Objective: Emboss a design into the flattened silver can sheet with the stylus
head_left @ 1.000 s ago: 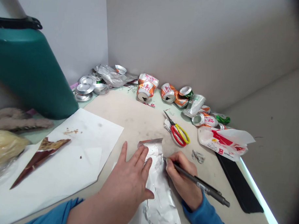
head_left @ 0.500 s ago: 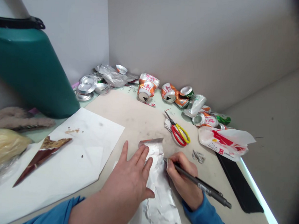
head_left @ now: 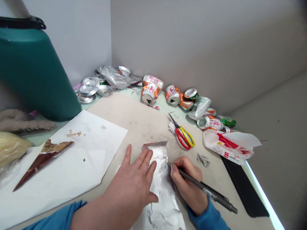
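A crinkled silver metal sheet [head_left: 163,196], which looks cut from a can, lies on the table in front of me. My left hand [head_left: 131,184] rests flat on its left side with the fingers spread. In my right hand [head_left: 190,181] is a dark grey pen [head_left: 211,194], gripped near its tip. That tip touches or hovers at the sheet's upper right edge; which of the two I cannot tell. Beyond the hands lie scissors [head_left: 184,138] with one red and one yellow handle, their blades on a small crumpled scrap [head_left: 172,128].
Crushed drink cans [head_left: 151,89] line the back wall, with can ends [head_left: 87,90] at back left. A green container [head_left: 39,70] stands left. White paper [head_left: 73,169] bears a brown torn piece [head_left: 43,159]. At right are a red-and-white wrapper [head_left: 228,144] and a black flat object [head_left: 244,185].
Both hands, the pen and the silver sheet look the same as before. Only a very slight shift of the whole view shows.
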`<state>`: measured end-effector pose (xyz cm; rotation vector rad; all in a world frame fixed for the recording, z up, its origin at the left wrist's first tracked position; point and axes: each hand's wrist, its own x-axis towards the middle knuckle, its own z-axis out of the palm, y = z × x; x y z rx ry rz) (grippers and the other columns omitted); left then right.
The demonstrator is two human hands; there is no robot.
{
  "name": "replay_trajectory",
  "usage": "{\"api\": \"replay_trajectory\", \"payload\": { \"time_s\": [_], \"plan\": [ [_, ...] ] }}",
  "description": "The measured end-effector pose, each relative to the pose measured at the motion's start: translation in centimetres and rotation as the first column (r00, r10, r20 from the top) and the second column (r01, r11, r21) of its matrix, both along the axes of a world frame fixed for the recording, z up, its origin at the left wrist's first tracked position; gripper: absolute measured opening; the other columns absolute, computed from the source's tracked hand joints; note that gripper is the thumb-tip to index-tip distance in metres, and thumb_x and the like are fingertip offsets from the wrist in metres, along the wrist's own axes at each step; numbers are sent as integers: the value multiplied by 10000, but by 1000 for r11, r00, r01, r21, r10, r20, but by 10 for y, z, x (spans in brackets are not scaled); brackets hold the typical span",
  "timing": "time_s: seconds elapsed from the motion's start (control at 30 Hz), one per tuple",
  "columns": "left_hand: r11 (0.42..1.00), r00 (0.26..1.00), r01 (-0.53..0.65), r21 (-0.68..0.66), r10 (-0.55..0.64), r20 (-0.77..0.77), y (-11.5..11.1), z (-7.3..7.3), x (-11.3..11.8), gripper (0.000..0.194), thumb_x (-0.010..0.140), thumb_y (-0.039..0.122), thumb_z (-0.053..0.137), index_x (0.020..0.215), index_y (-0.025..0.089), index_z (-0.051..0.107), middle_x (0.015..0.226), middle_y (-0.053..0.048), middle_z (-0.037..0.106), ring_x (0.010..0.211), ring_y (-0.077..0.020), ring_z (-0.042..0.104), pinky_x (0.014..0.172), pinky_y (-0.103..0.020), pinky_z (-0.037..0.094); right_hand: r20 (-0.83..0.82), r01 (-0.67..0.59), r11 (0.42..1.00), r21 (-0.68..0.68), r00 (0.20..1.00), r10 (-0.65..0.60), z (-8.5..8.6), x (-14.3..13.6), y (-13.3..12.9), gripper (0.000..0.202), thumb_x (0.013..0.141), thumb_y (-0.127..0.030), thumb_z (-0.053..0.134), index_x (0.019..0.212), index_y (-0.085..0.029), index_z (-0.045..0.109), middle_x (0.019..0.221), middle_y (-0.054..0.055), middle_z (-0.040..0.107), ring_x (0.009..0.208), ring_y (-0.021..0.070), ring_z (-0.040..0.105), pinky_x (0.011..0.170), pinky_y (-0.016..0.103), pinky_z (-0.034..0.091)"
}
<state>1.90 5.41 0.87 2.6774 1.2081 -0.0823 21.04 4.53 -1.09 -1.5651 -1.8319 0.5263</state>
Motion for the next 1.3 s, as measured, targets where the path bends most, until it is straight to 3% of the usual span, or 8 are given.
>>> {"api": "replay_trajectory", "payload": {
  "time_s": [0.57, 0.87, 1.07, 1.3],
  "plan": [
    [1000, 1000, 3, -17, -3, -9, -1, 1, 0, 738, 822, 626, 466, 1353, 116, 404, 1433, -226, 254, 1376, -329, 205, 1032, -712, 112, -7, -30, 999, -29, 1000, 29, 4, -1, -1, 146, 836, -219, 522, 698, -205, 476, 601, -47, 485, 541, 111, 457, 528, 236, 373],
    [1000, 1000, -3, 4, 3, 3, -2, -3, -1, 730, 817, 632, 468, 1340, 125, 428, 1432, -224, 274, 1372, -331, 220, 1022, -721, 121, -192, 121, 992, -21, 974, -122, 7, 2, 4, 183, 836, -242, 495, 658, -211, 464, 578, -42, 497, 544, 121, 486, 538, 236, 409],
    [999, 1000, -1, 32, 0, 27, -4, -8, -3, 723, 822, 650, 430, 1343, 149, 430, 1445, -203, 266, 1375, -321, 219, 1020, -721, 124, -111, 76, 996, -52, 990, -82, 7, -2, 0, 139, 796, -212, 520, 662, -205, 485, 553, -52, 482, 514, 111, 466, 503, 223, 388],
    [999, 1000, -8, -31, 8, 5, -2, -1, -3, 724, 818, 626, 469, 1358, 146, 404, 1452, -202, 221, 1376, -320, 206, 1030, -704, 133, -71, 88, 993, -73, 993, -93, 8, -4, 2, 150, 789, -197, 513, 648, -211, 463, 532, -58, 474, 496, 107, 462, 487, 217, 382]
  ]
}}
